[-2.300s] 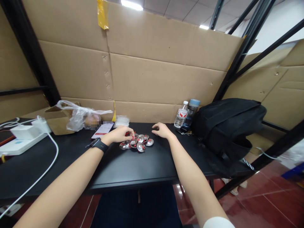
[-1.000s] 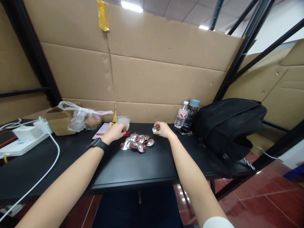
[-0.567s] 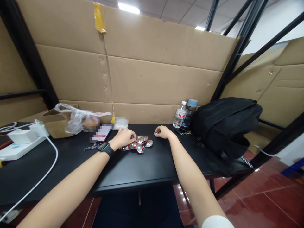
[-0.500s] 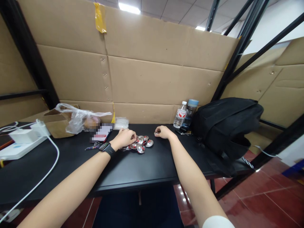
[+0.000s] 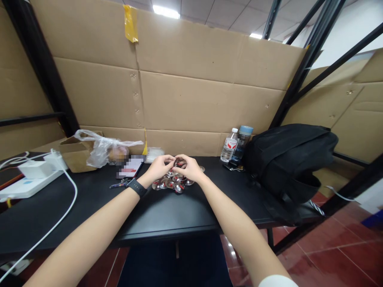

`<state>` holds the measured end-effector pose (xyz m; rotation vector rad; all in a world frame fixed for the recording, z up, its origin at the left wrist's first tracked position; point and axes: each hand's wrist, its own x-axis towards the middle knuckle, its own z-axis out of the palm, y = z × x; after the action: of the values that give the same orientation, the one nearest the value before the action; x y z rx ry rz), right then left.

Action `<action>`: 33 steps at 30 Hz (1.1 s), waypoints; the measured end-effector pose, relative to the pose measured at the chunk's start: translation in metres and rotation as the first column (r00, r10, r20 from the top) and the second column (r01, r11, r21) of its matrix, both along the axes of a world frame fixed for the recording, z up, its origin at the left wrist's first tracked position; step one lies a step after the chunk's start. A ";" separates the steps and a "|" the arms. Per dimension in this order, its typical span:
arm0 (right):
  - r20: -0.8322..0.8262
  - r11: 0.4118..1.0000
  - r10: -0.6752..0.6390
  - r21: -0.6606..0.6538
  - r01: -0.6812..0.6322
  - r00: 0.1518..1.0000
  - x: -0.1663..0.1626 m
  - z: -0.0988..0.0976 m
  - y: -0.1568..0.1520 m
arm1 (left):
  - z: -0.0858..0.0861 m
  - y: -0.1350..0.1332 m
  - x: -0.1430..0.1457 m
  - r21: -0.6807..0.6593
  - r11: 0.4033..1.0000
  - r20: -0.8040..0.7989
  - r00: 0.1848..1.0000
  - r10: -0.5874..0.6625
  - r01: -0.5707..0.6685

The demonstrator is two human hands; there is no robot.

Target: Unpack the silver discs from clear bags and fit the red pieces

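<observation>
A pile of shiny round metal discs with red parts (image 5: 170, 184) lies on the black table. Just above it my two hands meet. My right hand (image 5: 189, 169) is closed round one dark, shiny disc (image 5: 177, 163) with red on it. My left hand (image 5: 160, 168), a black watch on its wrist, pinches at the left edge of this same disc; its fingertips are partly hidden. Beyond my right hand, another metal disc (image 5: 202, 169) lies apart from the pile, half covered by the hand.
A phone (image 5: 131, 166), a clear plastic packet (image 5: 154, 154) and a plastic bag (image 5: 101, 151) lie left of the pile. At far left is a white power strip (image 5: 32, 185) with cables. Two bottles (image 5: 229, 145) and a black backpack (image 5: 287, 163) stand right; cardboard (image 5: 209, 103) walls the back.
My right hand has moved left from the right side of the pile to meet my left hand, leaving a disc where it was. A disc is now raised between both hands.
</observation>
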<state>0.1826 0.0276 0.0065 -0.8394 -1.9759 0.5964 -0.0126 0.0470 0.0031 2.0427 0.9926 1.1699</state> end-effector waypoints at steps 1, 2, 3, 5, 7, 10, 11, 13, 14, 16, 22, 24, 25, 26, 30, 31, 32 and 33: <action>-0.005 1.000 -0.016 0.015 0.016 1.000 -0.002 0.000 -0.001 | 0.001 0.000 0.000 -0.013 1.000 0.030 1.000 -0.001 0.001; 0.003 0.999 -0.037 0.034 0.036 0.999 -0.003 0.000 -0.001 | 0.003 -0.001 0.000 -0.020 1.000 0.051 0.999 0.004 -0.003; 0.016 0.997 -0.059 0.051 0.058 0.998 -0.003 0.000 0.000 | 0.005 -0.001 0.000 -0.022 1.000 0.067 0.998 0.012 -0.011; 0.011 0.995 -0.092 0.048 0.091 0.996 -0.002 0.001 0.002 | 0.009 -0.003 0.000 -0.025 0.999 0.105 0.994 0.025 -0.023; -0.058 0.997 -0.082 -0.007 0.081 0.995 -0.001 0.001 0.003 | 0.013 -0.006 0.001 -0.026 0.999 0.142 0.990 0.028 -0.025; -0.161 0.997 -0.031 -0.071 0.020 0.986 -0.001 0.000 0.004 | 0.016 -0.011 0.005 -0.022 0.999 0.145 0.989 0.035 -0.032; -0.174 0.997 -0.024 -0.074 0.012 0.984 -0.002 -0.001 0.003 | 0.016 -0.013 0.006 -0.019 0.999 0.139 0.989 0.040 -0.038; -0.194 0.997 -0.027 -0.076 0.013 0.981 -0.003 -0.002 0.002 | 0.016 -0.015 0.007 -0.015 0.999 0.145 0.988 0.046 -0.044; -0.209 0.997 -0.027 -0.082 0.010 0.978 -0.004 -0.003 0.001 | 0.016 -0.015 0.008 -0.016 0.999 0.156 0.987 0.044 -0.042; -0.241 0.993 -0.005 -0.112 -0.023 0.971 -0.007 -0.003 0.000 | 0.016 -0.015 0.006 -0.025 0.999 0.173 0.984 0.043 -0.039; -0.323 0.967 0.025 -0.232 -0.105 0.946 -0.013 -0.001 -0.005 | 0.016 -0.009 -0.001 -0.008 0.999 0.198 0.979 0.054 -0.053; -0.375 0.934 0.038 -0.317 -0.167 0.926 -0.014 0.000 -0.006 | 0.017 -0.008 -0.003 0.008 0.998 0.203 0.977 0.060 -0.062; -0.395 0.912 0.055 -0.354 -0.208 0.917 -0.015 0.000 -0.006 | 0.018 -0.008 -0.004 0.015 0.998 0.194 0.979 0.060 -0.064; -0.407 0.894 0.074 -0.378 -0.242 0.910 -0.016 -0.001 -0.007 | 0.018 -0.009 -0.004 0.026 0.998 0.182 0.982 0.058 -0.064; -0.349 0.890 0.087 -0.393 -0.230 0.933 -0.021 -0.003 -0.006 | 0.022 -0.014 -0.003 0.073 0.996 0.129 0.990 0.050 -0.059; -0.319 0.895 0.079 -0.394 -0.208 0.944 -0.021 -0.003 -0.005 | 0.023 -0.014 -0.004 0.084 0.994 0.110 0.992 0.056 -0.065; -0.285 0.902 0.069 -0.391 -0.182 0.956 -0.019 -0.002 -0.004 | 0.024 -0.014 -0.006 0.099 0.992 0.086 0.994 0.074 -0.082; -0.244 0.914 0.051 -0.379 -0.144 0.968 -0.016 -0.001 -0.002 | 0.025 -0.014 -0.009 0.123 0.986 0.055 0.993 0.108 -0.114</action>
<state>0.1669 0.0253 0.0058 -0.8677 -1.7164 1.1289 -0.0213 0.0332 0.0276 2.0680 1.0440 1.3654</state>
